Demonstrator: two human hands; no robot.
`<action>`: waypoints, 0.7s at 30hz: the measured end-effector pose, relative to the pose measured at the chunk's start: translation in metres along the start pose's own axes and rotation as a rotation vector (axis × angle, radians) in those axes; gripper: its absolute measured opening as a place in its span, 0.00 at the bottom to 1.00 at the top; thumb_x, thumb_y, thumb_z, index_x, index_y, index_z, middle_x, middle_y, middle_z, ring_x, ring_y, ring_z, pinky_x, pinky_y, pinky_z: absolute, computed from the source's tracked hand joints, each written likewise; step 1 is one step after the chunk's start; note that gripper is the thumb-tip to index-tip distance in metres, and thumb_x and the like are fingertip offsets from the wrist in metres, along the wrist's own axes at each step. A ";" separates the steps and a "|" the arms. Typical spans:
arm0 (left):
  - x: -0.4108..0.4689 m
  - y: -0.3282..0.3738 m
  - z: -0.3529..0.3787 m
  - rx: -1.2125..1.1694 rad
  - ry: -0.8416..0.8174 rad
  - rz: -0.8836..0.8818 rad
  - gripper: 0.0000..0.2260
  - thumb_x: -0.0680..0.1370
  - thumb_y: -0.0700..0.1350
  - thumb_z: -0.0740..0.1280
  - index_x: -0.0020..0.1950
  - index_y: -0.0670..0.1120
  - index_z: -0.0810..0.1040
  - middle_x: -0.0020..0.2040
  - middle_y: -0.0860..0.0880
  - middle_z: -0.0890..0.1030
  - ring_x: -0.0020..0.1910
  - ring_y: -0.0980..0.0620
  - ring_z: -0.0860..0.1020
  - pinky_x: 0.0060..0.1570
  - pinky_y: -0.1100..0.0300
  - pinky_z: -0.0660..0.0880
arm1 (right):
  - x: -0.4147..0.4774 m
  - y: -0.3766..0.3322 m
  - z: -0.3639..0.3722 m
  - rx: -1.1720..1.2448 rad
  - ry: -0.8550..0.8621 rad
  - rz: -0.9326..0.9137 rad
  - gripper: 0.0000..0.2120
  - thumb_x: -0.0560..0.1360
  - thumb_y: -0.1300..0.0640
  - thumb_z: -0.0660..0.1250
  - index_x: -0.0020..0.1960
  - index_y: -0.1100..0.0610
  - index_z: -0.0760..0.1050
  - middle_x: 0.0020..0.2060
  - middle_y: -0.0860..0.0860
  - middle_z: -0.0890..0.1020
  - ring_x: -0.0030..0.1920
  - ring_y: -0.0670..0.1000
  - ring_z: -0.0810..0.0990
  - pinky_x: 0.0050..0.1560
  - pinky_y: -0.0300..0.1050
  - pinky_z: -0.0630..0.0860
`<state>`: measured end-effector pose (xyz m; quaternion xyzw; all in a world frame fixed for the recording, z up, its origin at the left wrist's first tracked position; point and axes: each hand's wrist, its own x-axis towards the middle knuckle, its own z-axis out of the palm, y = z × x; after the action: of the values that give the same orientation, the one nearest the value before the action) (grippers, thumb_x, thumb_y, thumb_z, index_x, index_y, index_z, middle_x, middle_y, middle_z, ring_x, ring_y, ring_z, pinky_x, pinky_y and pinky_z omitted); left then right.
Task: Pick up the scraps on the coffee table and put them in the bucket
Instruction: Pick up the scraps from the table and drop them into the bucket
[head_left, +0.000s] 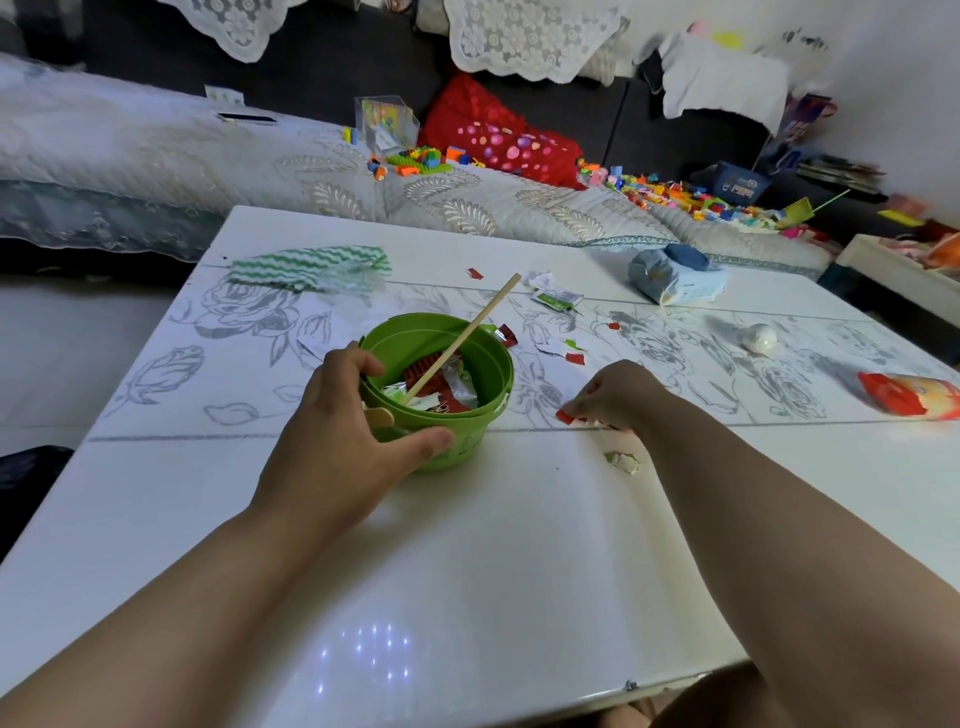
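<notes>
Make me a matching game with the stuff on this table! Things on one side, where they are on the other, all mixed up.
Things:
1. wooden stick
2. striped cloth
3. red snack packet
4. left hand

Places:
A. far left of the table
B. gripping the green bucket
C. right edge of the table
D. leaning inside the bucket

Pairs: 1-D, 2-A, 3-C, 4-B
</notes>
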<state>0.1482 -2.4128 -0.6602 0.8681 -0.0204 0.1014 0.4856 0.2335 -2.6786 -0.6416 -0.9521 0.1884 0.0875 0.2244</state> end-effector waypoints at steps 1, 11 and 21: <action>0.000 0.000 0.000 0.001 -0.001 0.003 0.29 0.62 0.57 0.76 0.54 0.57 0.61 0.56 0.54 0.70 0.44 0.69 0.71 0.40 0.60 0.69 | -0.001 -0.001 0.000 -0.008 0.009 0.000 0.18 0.67 0.49 0.77 0.48 0.62 0.83 0.44 0.55 0.82 0.45 0.52 0.78 0.48 0.45 0.75; 0.000 0.000 0.001 0.000 -0.009 0.018 0.30 0.62 0.57 0.76 0.54 0.57 0.61 0.56 0.54 0.69 0.43 0.68 0.72 0.38 0.63 0.69 | -0.020 0.005 -0.003 0.336 0.060 -0.035 0.11 0.68 0.55 0.76 0.36 0.59 0.76 0.32 0.54 0.80 0.30 0.49 0.76 0.35 0.43 0.76; 0.000 0.000 0.001 -0.008 -0.029 0.009 0.30 0.61 0.58 0.76 0.54 0.58 0.61 0.57 0.54 0.70 0.45 0.67 0.74 0.39 0.61 0.71 | -0.091 -0.090 -0.020 0.440 -0.013 -0.505 0.11 0.68 0.55 0.76 0.48 0.55 0.79 0.36 0.51 0.83 0.30 0.44 0.80 0.30 0.37 0.75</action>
<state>0.1484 -2.4134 -0.6601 0.8675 -0.0318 0.0910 0.4880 0.1881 -2.5841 -0.5651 -0.8968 -0.0405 -0.0077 0.4404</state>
